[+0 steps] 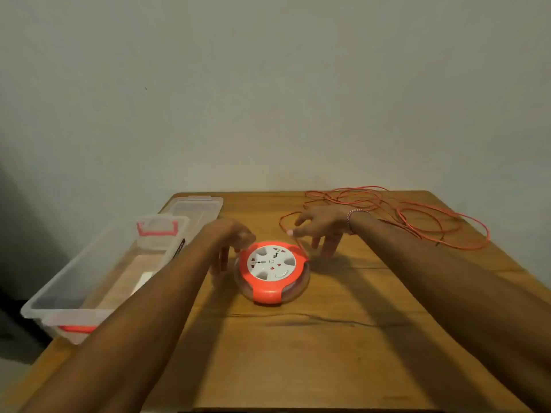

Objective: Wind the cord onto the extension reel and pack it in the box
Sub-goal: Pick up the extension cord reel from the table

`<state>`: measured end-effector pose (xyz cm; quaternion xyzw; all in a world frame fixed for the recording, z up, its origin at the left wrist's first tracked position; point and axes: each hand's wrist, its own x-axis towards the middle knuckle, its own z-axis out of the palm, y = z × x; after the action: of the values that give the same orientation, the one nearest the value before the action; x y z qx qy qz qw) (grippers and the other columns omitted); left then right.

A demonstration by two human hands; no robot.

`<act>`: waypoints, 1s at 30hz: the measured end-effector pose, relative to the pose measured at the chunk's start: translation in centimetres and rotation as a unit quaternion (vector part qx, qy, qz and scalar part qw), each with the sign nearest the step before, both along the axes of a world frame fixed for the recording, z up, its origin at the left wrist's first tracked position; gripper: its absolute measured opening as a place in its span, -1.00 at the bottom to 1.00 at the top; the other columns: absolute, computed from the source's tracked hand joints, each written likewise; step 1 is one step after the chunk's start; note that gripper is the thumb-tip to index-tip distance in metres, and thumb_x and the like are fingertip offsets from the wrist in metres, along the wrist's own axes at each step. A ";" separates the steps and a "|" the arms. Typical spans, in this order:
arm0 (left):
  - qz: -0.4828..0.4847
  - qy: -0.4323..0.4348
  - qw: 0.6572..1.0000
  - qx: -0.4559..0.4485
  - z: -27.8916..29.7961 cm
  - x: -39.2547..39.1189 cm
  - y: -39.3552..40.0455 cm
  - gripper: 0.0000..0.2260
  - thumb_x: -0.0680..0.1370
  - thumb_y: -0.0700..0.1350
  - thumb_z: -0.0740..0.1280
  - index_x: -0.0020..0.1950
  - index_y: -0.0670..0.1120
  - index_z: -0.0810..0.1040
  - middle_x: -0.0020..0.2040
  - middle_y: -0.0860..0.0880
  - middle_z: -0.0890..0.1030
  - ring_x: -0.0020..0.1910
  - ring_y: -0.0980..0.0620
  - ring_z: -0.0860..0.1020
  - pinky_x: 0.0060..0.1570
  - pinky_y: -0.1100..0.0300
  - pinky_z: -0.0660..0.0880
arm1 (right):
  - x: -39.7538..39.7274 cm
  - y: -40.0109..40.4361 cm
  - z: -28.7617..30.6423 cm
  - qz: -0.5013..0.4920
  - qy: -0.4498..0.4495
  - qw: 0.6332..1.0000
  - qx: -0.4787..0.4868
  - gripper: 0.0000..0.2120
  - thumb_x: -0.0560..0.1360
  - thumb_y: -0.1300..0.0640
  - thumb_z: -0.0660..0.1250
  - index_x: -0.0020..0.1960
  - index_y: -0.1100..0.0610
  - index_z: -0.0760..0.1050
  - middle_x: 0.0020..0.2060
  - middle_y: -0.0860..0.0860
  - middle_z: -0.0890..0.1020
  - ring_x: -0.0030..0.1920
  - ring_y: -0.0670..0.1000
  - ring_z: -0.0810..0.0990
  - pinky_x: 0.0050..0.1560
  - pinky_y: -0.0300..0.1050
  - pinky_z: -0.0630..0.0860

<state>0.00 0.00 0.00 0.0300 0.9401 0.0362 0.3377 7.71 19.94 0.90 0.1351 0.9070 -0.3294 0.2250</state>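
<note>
Position of the task item: the round orange-and-white plastic extension reel (272, 271) lies flat on the brown wooden bench (328, 353), socket face up, near the bench centre. Nothing lies between it and the near edge.

Left hand (229, 242): at the reel's 9 o'clock, fingers curled down, fingertips at or touching the orange rim. The grip is loosely spread, not clamped on anything; actual contact cannot be confirmed owing to blur.

Right hand (322, 228): at the reel's 1 o'clock, just beyond the rim. Thumb and forefinger appear pinched on a strand of the thin orange cord (417, 216); the remaining fingers hang spread toward the bench. A pink bracelet (353, 217) sits on this wrist.

Step in hand, as judged: early winding. Most of the cord is still off the reel.

Recommended practice: hold the reel steady with the left hand, feed the cord under light tension with the right, and lay it into the groove beneath the rim, not over the socket face. Draw from the loop nearest the reel.

Obstructions: the cord lies in loose, overlapping loops at 1 to 3 o'clock, reaching the far right corner; crossings may snag or knot if pulled fast.

Surroundings: the clear rectangular plastic box with orange latches (98, 278) stands open at 9 o'clock, overhanging the left edge. Its clear plastic lid (196, 208) lies at 11 o'clock, just behind. A plain wall stands beyond.
</note>
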 end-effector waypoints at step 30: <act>0.159 0.405 0.598 0.673 3.2 -4.4 8.4 -0.76 0.64 0.12 0.22 0.04 -0.03 0.53 -0.09 0.05 0.63 -0.13 0.09 0.64 -0.26 0.31 0.57 | -2.1 5.3 3.7 -0.222 0.311 0.788 -0.482 -0.58 0.45 0.10 0.47 0.25 0.07 0.43 0.00 0.24 0.65 -0.16 0.20 0.66 -0.21 0.10 0.63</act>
<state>-4.35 8.43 3.21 0.1104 0.6794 0.6959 -0.2048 5.57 25.27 4.61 0.0973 0.5961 -0.7890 -0.1128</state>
